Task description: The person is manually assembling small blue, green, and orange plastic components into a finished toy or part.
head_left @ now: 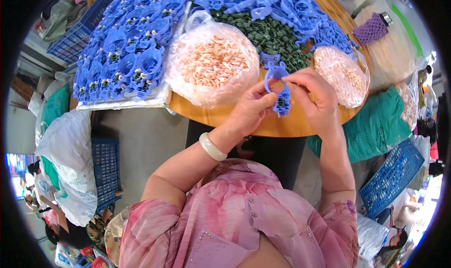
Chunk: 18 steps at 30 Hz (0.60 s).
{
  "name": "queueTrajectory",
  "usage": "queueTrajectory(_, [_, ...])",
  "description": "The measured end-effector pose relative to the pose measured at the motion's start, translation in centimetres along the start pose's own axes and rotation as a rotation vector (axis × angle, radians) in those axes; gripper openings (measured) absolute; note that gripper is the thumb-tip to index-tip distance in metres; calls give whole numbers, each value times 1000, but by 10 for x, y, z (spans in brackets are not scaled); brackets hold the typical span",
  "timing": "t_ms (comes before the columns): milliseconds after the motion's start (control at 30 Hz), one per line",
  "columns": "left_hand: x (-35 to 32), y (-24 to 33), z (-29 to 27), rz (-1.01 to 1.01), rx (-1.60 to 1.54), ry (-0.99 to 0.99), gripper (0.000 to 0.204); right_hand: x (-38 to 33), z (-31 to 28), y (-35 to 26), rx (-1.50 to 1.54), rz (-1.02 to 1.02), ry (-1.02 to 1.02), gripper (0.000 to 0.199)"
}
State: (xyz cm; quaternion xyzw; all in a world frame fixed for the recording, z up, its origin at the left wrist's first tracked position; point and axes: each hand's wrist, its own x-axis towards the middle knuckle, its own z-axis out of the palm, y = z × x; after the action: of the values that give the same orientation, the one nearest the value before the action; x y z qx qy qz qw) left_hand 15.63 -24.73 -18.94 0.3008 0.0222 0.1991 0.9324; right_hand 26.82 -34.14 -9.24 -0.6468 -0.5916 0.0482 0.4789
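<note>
1. Round wooden table (263,127) carries bagged pink pieces (211,63) and blue parts.
2. My left hand (251,109) and right hand (314,95) pinch a blue plastic clip (278,87) above the near edge.
3. Assembly seems midway; next I'd seat the piece squarely.

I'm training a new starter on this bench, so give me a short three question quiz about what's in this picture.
1. True or false: both hands hold the same blue plastic part.
2. Which lies nearer the left hand? A) the big clear bag of pale pink pieces B) the purple knitted pouch
3. Fill in: the finished blue parts are stacked on the person's ____ side.

Key
1. True: the left hand and right hand both pinch it above the round wooden table.
2. A.
3. Left, as a stack of blue parts.
</note>
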Motion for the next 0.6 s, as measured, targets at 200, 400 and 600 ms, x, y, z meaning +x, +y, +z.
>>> queueTrajectory(200, [-2,-2,-5,0,11,70,26,67,52,-6,-343,-312,-315,13])
queueTrajectory(400, [0,-7,-7,-2,-38,60,23,94,97,9,-752,-180,-645,18])
queueTrajectory(600, [0,-3,-5,-20,2,66,24,99,79,21,-258,-306,-391,14])
